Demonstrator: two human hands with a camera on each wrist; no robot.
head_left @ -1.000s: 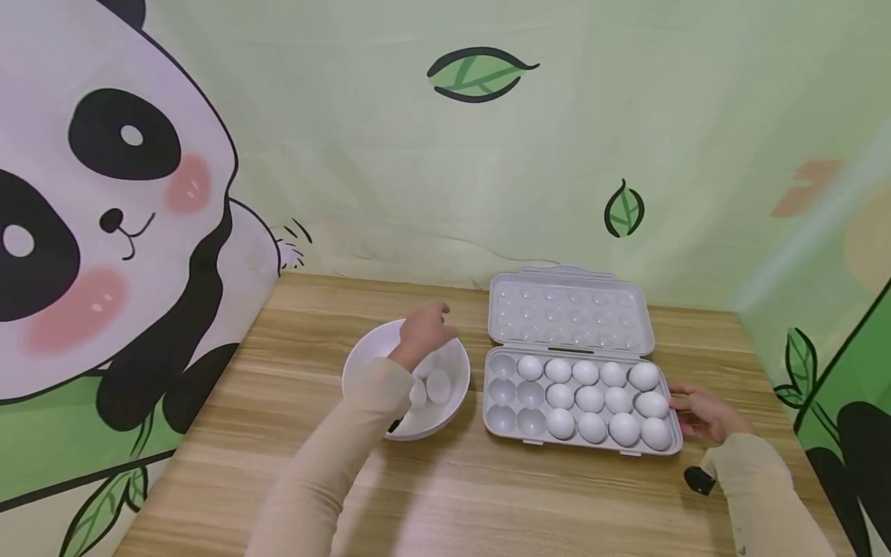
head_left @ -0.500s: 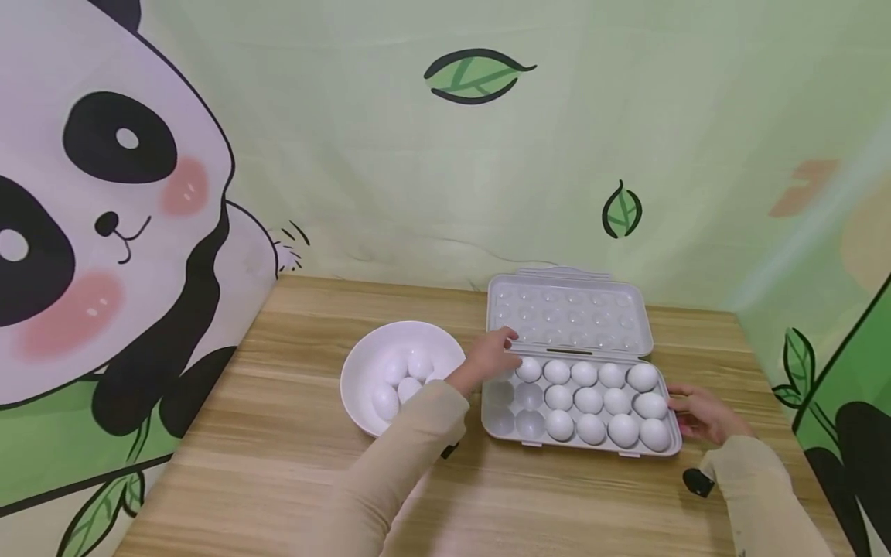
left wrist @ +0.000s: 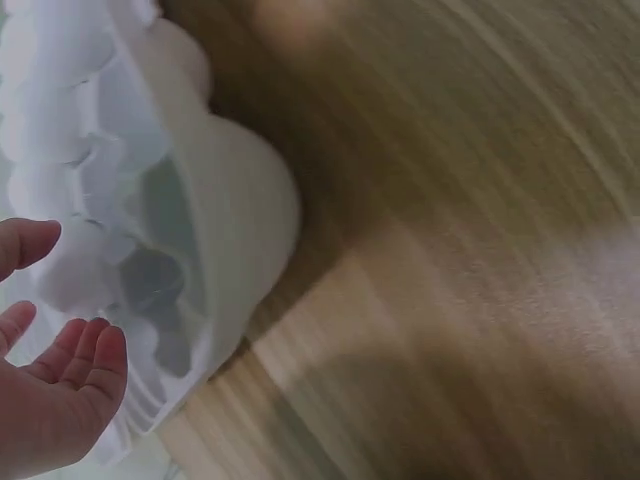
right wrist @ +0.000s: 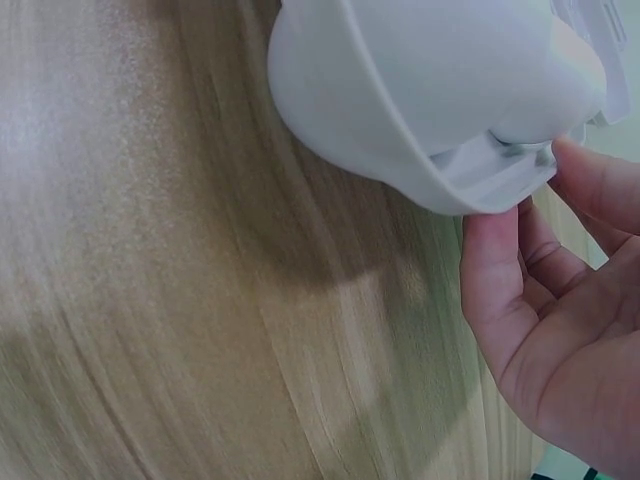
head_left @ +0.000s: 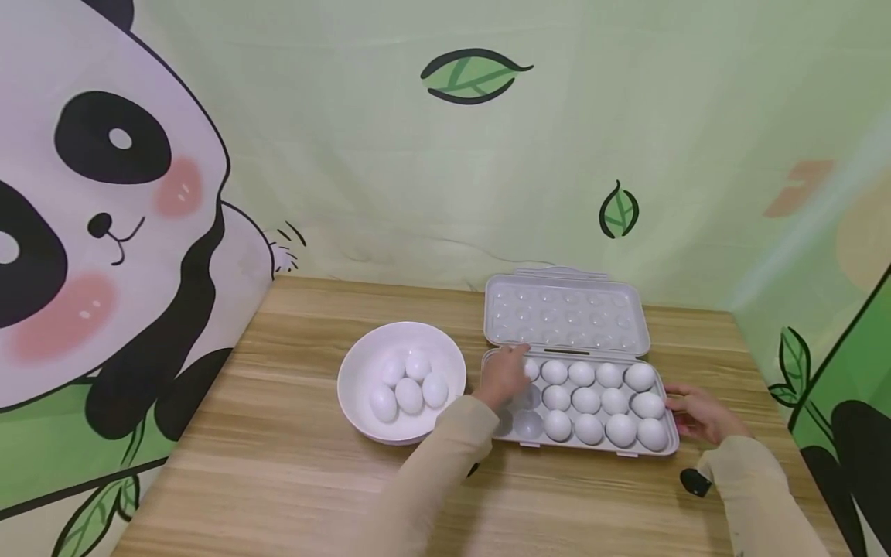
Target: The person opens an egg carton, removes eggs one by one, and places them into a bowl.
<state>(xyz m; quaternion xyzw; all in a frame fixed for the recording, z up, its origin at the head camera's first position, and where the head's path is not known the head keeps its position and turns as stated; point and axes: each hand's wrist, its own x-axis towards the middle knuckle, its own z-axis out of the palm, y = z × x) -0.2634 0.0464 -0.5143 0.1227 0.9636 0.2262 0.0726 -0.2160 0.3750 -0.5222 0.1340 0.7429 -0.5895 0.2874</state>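
A white egg tray (head_left: 581,447) lies on the table with its lid (head_left: 567,309) folded back; white eggs (head_left: 588,400) fill most cups, and several cups at its left end are bare. My left hand (head_left: 504,377) is over that left end and hides its back corner. In the left wrist view the thumb and fingers stand apart, with an egg (left wrist: 75,265) beyond them in the tray. At the right end my right hand (head_left: 706,414) pinches the tray's rim, thumb above and fingertips (right wrist: 490,225) against the edge.
A white bowl (head_left: 358,402) with several eggs (head_left: 409,396) stands left of the tray on the wooden table (head_left: 278,464). Behind the table hangs a cloth backdrop (head_left: 348,155) with a panda and leaves.
My left hand has moved from the bowl rightward to the tray's left end, then slightly toward the tray's front. My right hand stays on the tray's rim.
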